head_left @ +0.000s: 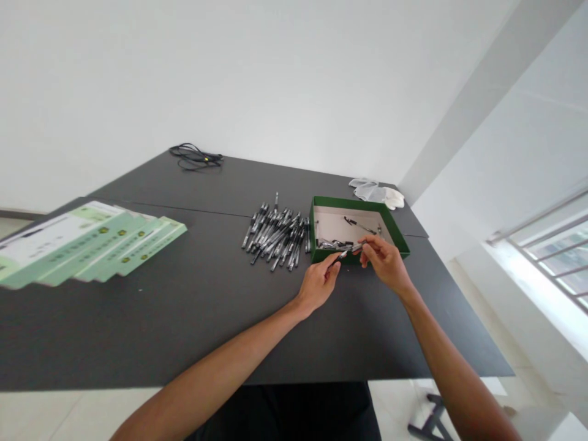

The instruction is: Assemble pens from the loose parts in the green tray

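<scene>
Bare forearms [248, 350] lay foremost. Left hand [319, 284] pinched a pen [343, 253] at the green box's [348, 203] near rim; right hand [384, 260] pinched its far end. The pen pile [277, 235] lay left.

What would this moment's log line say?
left hand: holding pen | right hand: fingers at its far end | pen pile: beside green box

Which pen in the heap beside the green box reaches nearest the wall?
The lone pen poking out at the far edge of the heap; its end sits beyond all the others there.
</scene>
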Demonstrator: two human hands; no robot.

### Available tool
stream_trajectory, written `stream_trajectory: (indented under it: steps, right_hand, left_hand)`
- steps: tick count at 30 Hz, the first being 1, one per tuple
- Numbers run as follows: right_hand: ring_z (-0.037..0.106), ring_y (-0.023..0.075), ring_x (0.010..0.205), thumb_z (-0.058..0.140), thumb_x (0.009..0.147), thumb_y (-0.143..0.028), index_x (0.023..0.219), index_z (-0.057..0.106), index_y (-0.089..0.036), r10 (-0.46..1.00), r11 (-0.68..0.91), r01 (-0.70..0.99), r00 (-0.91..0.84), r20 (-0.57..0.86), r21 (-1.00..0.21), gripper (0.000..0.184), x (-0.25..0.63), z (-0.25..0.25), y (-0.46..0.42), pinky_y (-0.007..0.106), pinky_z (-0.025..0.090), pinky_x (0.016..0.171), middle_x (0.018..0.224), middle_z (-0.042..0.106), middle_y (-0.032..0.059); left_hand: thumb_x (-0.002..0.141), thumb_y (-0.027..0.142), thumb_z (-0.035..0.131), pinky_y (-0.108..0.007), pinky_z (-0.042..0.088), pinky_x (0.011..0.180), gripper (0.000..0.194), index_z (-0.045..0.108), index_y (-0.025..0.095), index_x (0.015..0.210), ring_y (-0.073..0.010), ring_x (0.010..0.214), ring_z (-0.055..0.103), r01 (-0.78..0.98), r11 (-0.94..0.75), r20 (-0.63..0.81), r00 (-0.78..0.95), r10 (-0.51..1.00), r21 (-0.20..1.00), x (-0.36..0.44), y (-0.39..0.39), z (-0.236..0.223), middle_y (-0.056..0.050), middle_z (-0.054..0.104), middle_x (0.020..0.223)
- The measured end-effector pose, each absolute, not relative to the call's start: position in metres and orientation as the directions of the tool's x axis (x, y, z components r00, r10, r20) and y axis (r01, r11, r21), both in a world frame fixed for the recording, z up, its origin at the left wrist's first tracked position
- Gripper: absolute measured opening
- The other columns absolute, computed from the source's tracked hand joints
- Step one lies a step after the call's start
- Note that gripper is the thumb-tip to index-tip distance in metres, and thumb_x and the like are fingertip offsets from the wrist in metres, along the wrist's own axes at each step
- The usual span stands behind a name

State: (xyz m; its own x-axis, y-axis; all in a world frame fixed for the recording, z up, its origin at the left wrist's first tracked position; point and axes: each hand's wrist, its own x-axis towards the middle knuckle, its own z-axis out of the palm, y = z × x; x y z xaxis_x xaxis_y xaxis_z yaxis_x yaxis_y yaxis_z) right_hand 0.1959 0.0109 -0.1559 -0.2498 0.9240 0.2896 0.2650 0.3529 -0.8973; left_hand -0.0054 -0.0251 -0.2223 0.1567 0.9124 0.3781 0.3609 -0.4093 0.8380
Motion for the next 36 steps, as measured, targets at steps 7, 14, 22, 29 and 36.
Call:
stream_trajectory:
  steps: [7, 14, 22, 29, 36]
  right_hand:
    - [0.071, 0.0168, 0.071, 0.058, 0.098, -0.037, 0.115, 0.07, -0.019, 0.894, 0.421, 0.444, -0.35, 0.279, -0.791, 0.028, 0.194, -0.157, 0.009, 0.029, 0.055, 0.072, 0.084, 0.075, 0.0028]
    - [0.065, 0.0184, 0.072, 0.052, 0.1, -0.041, 0.089, 0.076, -0.018, 0.823, 0.567, 0.563, -0.414, 0.39, -0.601, 0.035, 0.169, -0.177, -0.014, 0.029, 0.048, 0.069, 0.079, 0.074, 0.0061]
    - [0.047, 0.0137, 0.048, 0.032, 0.105, -0.059, 0.096, 0.069, -0.022, 0.927, 0.374, 0.426, -0.161, 0.338, -0.824, 0.053, 0.175, -0.17, -0.011, 0.026, 0.036, 0.045, 0.071, 0.065, 0.0023]
    - [0.054, 0.0204, 0.057, 0.032, 0.107, -0.052, 0.073, 0.055, -0.026, 0.887, 0.404, 0.699, -0.142, 0.439, -0.59, 0.049, 0.144, -0.171, 0.0, 0.032, 0.043, 0.062, 0.062, 0.057, 0.0061]
    - [0.054, 0.0234, 0.058, 0.018, 0.108, -0.05, 0.07, 0.046, -0.027, 0.896, 0.411, 0.681, -0.179, 0.406, -0.606, 0.053, 0.136, -0.18, -0.001, 0.039, 0.045, 0.064, 0.062, 0.056, 0.0081]
  left_hand:
    - [0.107, 0.043, 0.04, -0.026, 0.054, 0.077, 0.045, 0.06, 0.024, 0.143, -0.017, 0.077, 0.069, 0.373, -0.445, 0.396, 0.203, 0.895, 0.814, -0.004, -0.026, -0.223, -0.004, 0.077, 0.109]
    - [0.11, 0.037, 0.037, -0.031, 0.055, 0.088, 0.036, 0.064, 0.02, 0.128, -0.0229, 0.098, 0.075, 0.422, -0.479, 0.411, 0.248, 0.877, 0.769, -0.009, -0.021, -0.23, -0.008, 0.077, 0.106]
    - [0.11, 0.036, 0.036, -0.031, 0.054, 0.087, 0.033, 0.064, 0.021, 0.119, -0.0231, 0.1, 0.074, 0.447, -0.517, 0.434, 0.282, 0.856, 0.73, -0.009, -0.023, -0.225, -0.008, 0.076, 0.109]
    - [0.109, 0.034, 0.037, -0.032, 0.055, 0.079, 0.03, 0.063, 0.019, 0.117, -0.0255, 0.094, 0.076, 0.55, -0.527, 0.411, 0.33, 0.85, 0.647, -0.013, -0.023, -0.233, -0.01, 0.076, 0.101]
    - [0.11, 0.033, 0.035, -0.032, 0.054, 0.075, 0.03, 0.06, 0.019, 0.118, -0.0267, 0.091, 0.077, 0.573, -0.52, 0.377, 0.358, 0.854, 0.634, -0.018, -0.032, -0.232, -0.011, 0.077, 0.101]
